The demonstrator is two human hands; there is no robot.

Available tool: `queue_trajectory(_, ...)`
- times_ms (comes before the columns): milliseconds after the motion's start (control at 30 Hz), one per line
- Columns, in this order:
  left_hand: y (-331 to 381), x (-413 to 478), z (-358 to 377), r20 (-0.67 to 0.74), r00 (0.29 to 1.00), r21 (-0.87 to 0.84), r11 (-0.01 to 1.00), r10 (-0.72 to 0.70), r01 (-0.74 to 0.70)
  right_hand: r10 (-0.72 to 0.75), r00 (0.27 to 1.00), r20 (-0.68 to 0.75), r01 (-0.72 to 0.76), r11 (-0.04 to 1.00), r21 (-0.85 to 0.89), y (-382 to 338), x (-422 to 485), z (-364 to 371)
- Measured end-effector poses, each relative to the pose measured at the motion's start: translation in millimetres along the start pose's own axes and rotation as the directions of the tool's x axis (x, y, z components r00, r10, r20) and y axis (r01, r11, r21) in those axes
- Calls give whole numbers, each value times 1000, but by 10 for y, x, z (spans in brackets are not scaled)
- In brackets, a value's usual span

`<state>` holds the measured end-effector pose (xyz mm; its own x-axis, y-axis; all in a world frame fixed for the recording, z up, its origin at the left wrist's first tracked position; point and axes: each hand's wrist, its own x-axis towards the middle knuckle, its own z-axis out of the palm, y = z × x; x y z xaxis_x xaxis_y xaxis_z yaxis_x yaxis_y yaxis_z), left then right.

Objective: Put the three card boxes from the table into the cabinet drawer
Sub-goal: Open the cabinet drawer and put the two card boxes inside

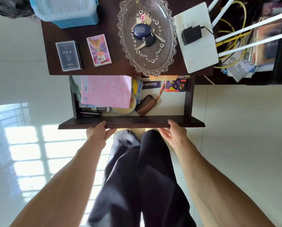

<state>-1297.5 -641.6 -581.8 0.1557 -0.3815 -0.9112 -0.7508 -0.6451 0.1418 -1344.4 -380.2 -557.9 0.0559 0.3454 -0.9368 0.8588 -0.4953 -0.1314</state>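
Glossy pale floor tiles all round; dark wood cabinet top (pixel 114 66) ahead, drawer (pixel 132 123) pulled out below its front edge.

Left hand (pixel 98 132) and right hand (pixel 173 132) both clamped on drawer front panel: thumbs over top edge, fingers curled underneath. Empty otherwise.

Only two card boxes visible on top, left side, lying flat, just apart: dark card box (pixel 69 56) and purple card box (pixel 99 50). Third box not identifiable; possibly among drawer contents, cannot tell.

Drawer contents: pink folder (pixel 105 91) across left half, round tin (pixel 125 110) partly under it, brown pouch (pixel 146 105) at centre, red packet (pixel 175 86) at back. Bare white floor of drawer at right front: likely best drop zone.

Handling estimate: boxes small, light, stiff cardboard. Dark one looks glossy or sleeved in clear plastic, so possibly slippery. Suggested hold: pinch across long edges, thumb one side, fingers opposite, lift straight up. Flat faces give little purchase. Not fragile; corners may dent.

Glass dish (pixel 147 36) with keys near purple box, so some care on reach.
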Motion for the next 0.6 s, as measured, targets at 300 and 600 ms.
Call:
queue_trajectory(300,-130,-96,-91,-12,1000,-9,1000,-18,18,-17,996,-88,7,994,-105,171,100,-112)
queue_trajectory(600,156,-396,-504,74,987,411,897,145,-163,-457,878,139,321,350,-880,158,-200,-122)
